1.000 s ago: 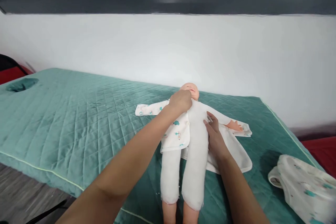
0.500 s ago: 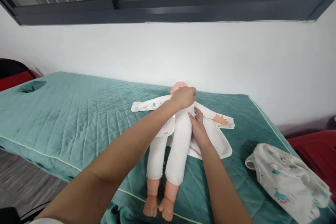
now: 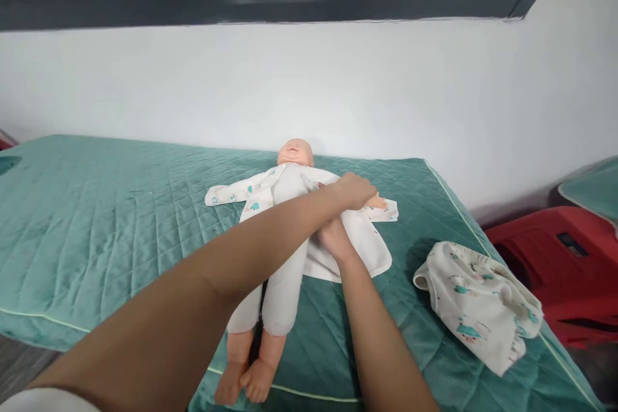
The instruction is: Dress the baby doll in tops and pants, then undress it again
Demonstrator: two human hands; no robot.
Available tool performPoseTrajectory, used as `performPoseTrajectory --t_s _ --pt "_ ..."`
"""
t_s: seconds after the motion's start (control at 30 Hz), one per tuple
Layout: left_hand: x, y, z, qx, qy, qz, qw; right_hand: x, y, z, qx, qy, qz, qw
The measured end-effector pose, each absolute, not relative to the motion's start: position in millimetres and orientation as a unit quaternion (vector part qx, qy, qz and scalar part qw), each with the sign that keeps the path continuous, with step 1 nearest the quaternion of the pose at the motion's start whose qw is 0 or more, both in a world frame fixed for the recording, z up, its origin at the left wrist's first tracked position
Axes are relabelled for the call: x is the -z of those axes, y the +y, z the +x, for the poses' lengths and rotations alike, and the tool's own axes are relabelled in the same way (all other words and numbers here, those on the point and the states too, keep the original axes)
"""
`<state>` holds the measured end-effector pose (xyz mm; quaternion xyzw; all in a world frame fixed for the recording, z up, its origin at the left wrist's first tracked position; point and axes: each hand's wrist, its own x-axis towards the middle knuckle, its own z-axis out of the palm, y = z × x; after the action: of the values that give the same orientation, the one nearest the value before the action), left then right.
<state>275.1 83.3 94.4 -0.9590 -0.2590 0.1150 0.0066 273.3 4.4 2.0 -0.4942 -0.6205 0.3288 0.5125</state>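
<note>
Hand, left (image 3: 358, 192), curled over shirt sleeve (image 3: 392, 212)

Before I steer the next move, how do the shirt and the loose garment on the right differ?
The shirt lies opened out around the doll; the loose garment lies apart, bunched up. The shirt's sleeves stretch sideways; the loose garment shows a gathered edge. Both are whitish with teal prints.
</note>
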Motion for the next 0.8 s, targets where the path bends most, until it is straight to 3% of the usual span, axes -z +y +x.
performPoseTrajectory --t_s 0.37,0.5,0.63,0.7,0.8 --pt "-105.6 106.9 246.4 -0.032 -0.296 -0.954 -0.017 -27.7 -10.4 294.8 -0.366 -0.618 -0.477 0.506" --pt "-109.6 105.9 240.4 -0.026 -0.322 -0.946 -0.012 -23.0 -10.6 322.0 -0.253 -0.583 -0.577 0.513" --pt "-109.0 102.1 233.8 -0.016 -0.321 -0.947 -0.011 -15.1 -6.5 333.3 -0.101 -0.525 -0.750 0.389" --pt "-107.7 100.4 231.9 -0.017 -0.317 -0.948 -0.009 -13.9 -2.7 334.1 -0.118 -0.488 -0.795 0.340" --pt "-106.9 99.5 230.8 -0.019 -0.313 -0.950 -0.011 -17.3 5.6 341.3 -0.228 -0.439 -0.787 0.369"
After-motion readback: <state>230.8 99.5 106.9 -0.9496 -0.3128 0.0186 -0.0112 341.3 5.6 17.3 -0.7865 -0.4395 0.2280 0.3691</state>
